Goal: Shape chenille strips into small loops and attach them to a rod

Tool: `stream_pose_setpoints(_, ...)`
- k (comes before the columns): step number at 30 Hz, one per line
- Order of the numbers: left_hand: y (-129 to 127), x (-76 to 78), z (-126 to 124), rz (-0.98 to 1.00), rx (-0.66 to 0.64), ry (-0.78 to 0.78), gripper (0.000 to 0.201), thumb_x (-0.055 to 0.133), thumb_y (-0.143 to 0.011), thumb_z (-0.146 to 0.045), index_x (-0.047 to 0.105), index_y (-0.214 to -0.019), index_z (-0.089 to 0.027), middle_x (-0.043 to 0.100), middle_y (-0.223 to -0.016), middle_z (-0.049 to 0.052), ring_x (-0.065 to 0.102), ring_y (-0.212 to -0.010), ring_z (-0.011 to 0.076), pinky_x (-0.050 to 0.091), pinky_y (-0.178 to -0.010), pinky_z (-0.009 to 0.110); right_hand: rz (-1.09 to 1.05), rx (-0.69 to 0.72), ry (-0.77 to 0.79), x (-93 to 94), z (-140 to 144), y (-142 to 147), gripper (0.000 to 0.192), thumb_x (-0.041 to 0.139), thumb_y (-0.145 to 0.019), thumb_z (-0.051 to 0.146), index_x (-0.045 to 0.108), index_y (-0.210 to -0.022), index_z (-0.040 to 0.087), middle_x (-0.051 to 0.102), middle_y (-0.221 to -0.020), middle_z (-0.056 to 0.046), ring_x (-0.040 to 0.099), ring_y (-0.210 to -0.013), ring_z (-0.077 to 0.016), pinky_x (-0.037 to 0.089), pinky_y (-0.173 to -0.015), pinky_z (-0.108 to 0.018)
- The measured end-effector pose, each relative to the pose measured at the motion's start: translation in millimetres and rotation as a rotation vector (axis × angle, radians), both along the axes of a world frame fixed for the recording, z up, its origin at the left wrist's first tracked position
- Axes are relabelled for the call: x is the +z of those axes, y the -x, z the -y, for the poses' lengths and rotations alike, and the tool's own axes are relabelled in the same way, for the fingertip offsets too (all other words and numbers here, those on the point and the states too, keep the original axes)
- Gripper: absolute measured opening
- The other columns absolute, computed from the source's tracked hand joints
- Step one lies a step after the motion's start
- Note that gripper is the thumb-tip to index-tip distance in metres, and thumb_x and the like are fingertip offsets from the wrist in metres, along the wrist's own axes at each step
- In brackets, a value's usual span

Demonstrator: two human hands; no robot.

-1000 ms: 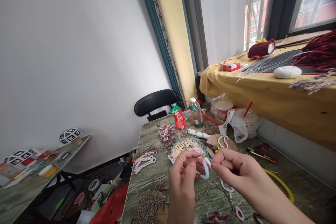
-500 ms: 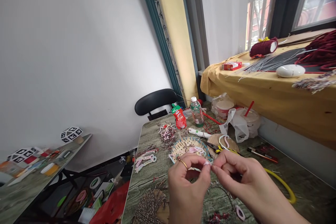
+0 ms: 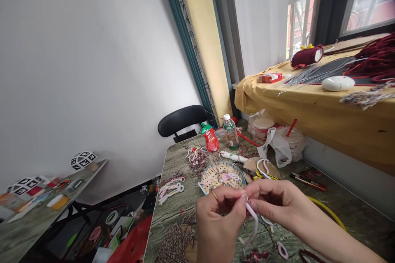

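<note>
My left hand (image 3: 220,218), with a gold ring on one finger, pinches the end of a pale white-lilac cord (image 3: 254,224). My right hand (image 3: 274,199) has its thumb and index finger closed at the same end, fingertips almost touching the left ones. From between the hands the cord curves down and hangs over the table. A small thin loop shows at the fingertips, too fine to make out. Behind the hands a round woven basket (image 3: 212,169) holds pale pink and yellow cord pieces. Yellow-handled pliers (image 3: 247,169) lie beside it.
Cord pieces (image 3: 171,191) and tangled yarn (image 3: 197,160) lie left of the basket. A red pouch (image 3: 211,139), a bottle (image 3: 230,133) and bagged cups (image 3: 291,141) stand behind. Brown twisted yarn (image 3: 174,240) is in front; a yellow tube (image 3: 330,210) curves at right.
The hands have turned slightly and my right fingers have moved over to the left fingertips. The pale cord now hangs visibly below them; before, only a small bit showed.
</note>
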State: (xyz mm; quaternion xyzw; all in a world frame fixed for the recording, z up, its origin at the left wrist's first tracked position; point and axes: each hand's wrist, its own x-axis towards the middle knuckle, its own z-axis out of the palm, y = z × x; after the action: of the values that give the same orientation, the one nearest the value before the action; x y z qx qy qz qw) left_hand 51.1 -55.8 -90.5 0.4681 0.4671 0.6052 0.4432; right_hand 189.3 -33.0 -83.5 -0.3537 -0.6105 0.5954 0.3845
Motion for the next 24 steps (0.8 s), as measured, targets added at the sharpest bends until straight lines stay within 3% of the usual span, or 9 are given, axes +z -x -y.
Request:
stream_pose_setpoints(5, 0, 8.7, 0, 0.112, -0.063, 0.054, 0.003, 0.071, -0.060, -0.012, 0.070, -0.059, -0.015, 0.065, -0.054, 0.000, 0.056, -0.048, 0.0081, 0.046, -0.048, 0.017, -0.080, 0.010, 0.063, -10.1, -3, 3, 0.013, 0.067, -0.071, 0.026, 0.059, -0.066, 0.017, 0.056, -0.057, 0.004, 0.049, -0.054, -0.0095, 0.037, -0.052, -0.019)
stream_pose_setpoints(10, 1, 9.8, 0, 0.169, -0.131, 0.130, 0.006, 0.072, -0.058, -0.011, 0.068, -0.055, -0.014, 0.061, -0.049, -0.002, 0.051, -0.043, 0.0059, 0.044, -0.041, 0.015, 0.085, -0.138, -0.232, -8.2, -4, 2, 0.007, 0.055, -0.074, 0.013, 0.056, -0.069, 0.018, 0.051, -0.063, 0.004, 0.043, -0.058, -0.0106, 0.034, -0.053, -0.022)
stream_pose_setpoints(13, 4, 5.6, -2, 0.131, -0.174, 0.115, 0.004, 0.071, -0.061, -0.011, 0.069, -0.059, -0.014, 0.062, -0.052, -0.002, 0.051, -0.044, 0.0050, 0.044, -0.043, 0.014, 0.085, 0.030, -0.180, -1.7, -5, -1, 0.003, 0.054, -0.077, 0.017, 0.056, -0.079, 0.018, 0.057, -0.075, 0.000, 0.049, -0.066, -0.0132, 0.038, -0.060, -0.025)
stream_pose_setpoints(16, 7, 2.3, -4, 0.114, -0.214, 0.123, 0.003, 0.071, -0.064, -0.013, 0.069, -0.061, -0.014, 0.062, -0.052, -0.001, 0.053, -0.045, 0.0057, 0.045, -0.044, 0.015, 0.127, 0.084, -0.131, -1.8, -6, 0, 0.007, 0.050, -0.080, 0.020, 0.050, -0.073, 0.018, 0.055, -0.066, 0.002, 0.048, -0.060, -0.0124, 0.037, -0.056, -0.024)
stream_pose_setpoints(18, 8, 1.4, -4, 0.125, -0.227, 0.137, 0.004, 0.071, -0.064, -0.014, 0.069, -0.061, -0.014, 0.062, -0.051, -0.001, 0.054, -0.044, 0.0065, 0.046, -0.043, 0.016, 0.297, -0.016, -0.286, -6.2, -8, 1, 0.009, 0.047, -0.076, 0.013, 0.047, -0.069, 0.019, 0.052, -0.063, 0.003, 0.046, -0.059, -0.0122, 0.036, -0.055, -0.023)
stream_pose_setpoints(22, 12, 0.7, -4, 0.128, -0.229, 0.129, 0.003, 0.069, -0.063, -0.012, 0.068, -0.061, -0.014, 0.062, -0.049, -0.001, 0.055, -0.042, 0.0065, 0.045, -0.043, 0.016, 0.863, -0.340, -0.775, -23.9, -22, -9, 0.008, 0.049, -0.076, 0.013, 0.051, -0.075, 0.020, 0.058, -0.074, -0.001, 0.053, -0.070, -0.0173, 0.040, -0.059, -0.026)
stream_pose_setpoints(24, 13, 0.8, -4, 0.118, -0.219, 0.131, 0.003, 0.069, -0.063, -0.011, 0.068, -0.061, -0.014, 0.061, -0.048, -0.002, 0.055, -0.042, 0.0064, 0.046, -0.044, 0.016, 1.047, -0.421, -0.861, -35.6, -35, -20, 0.006, 0.050, -0.077, 0.015, 0.053, -0.075, 0.020, 0.061, -0.079, -0.004, 0.056, -0.073, -0.0208, 0.040, -0.054, -0.027)
